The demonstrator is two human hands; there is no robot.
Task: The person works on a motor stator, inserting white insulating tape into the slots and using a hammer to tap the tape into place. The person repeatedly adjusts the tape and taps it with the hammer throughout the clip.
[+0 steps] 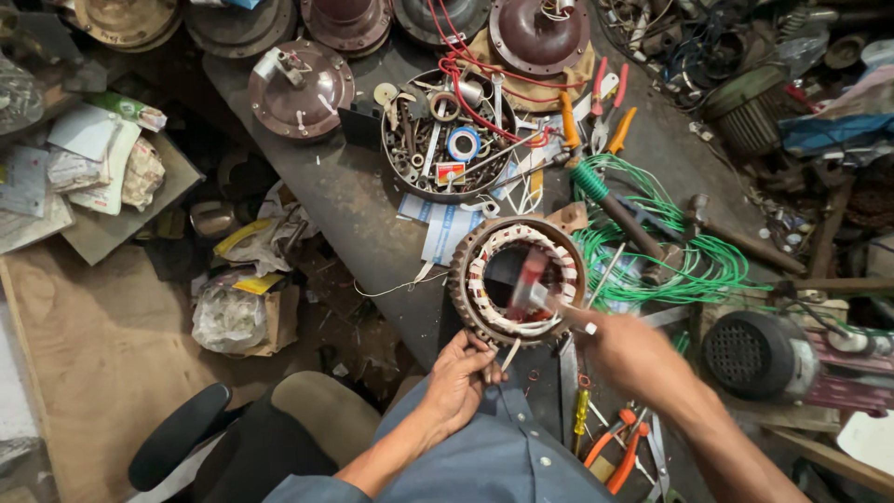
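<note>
The round brown motor stator with white-and-copper windings [518, 279] stands at the near edge of the dark, cluttered work surface [345, 200], just in front of the person; the left hand [461, 377] closes its fingers around the stator's lower rim, steadying it; the right hand [629, 349] reaches in from the right with its fingers pinched on a small red-and-white piece [529, 284] inside the bore.

As a judgement, the stator sits so near the edge that a hard push from the right hand could tip it off onto the person's lap; the pinched piece could snag or nick the winding wire if it is forced; the loose green wire coil [680, 251] just beside the stator could catch the right wrist, and the orange-handled pliers [619, 447] lie close under the right forearm where an elbow could knock them down.

The pinched piece is blurred, so I cannot tell what it is, or whether it touches the windings; the far inner wall of the bore is hidden by it; the left thumb is hidden behind the rim; the contents of the round metal tray of small parts [447, 140] are too jumbled to sort; the brown fan motor housings [300, 88] at the top are cut off by the frame.
</note>
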